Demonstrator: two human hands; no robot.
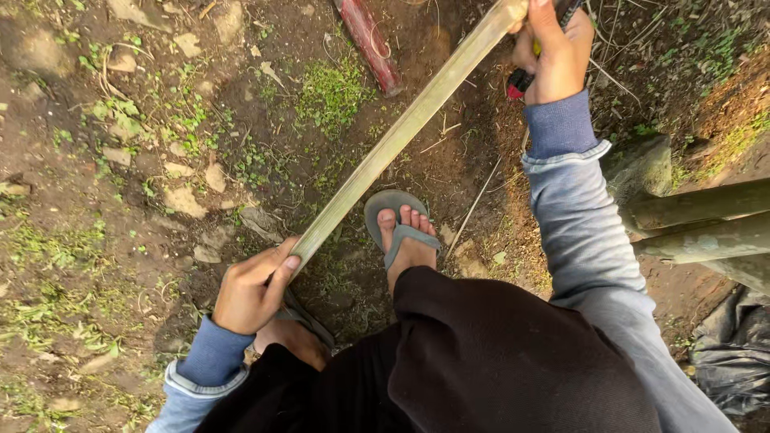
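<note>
Gripped at both ends, left hand (253, 293) low and right hand (553, 60) high, the bamboo strip (401, 132) runs long, flat, pale green-tan, slanting over bare soil (160, 160); a red-handled tool (520, 82) shows under the right hand.

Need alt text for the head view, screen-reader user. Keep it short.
Seen from above, a person holds a long split bamboo strip slanted over bare soil: the left hand grips its lower end, the right hand its upper end along with a red-handled tool. A foot in a grey sandal stands beside the strip.
</note>
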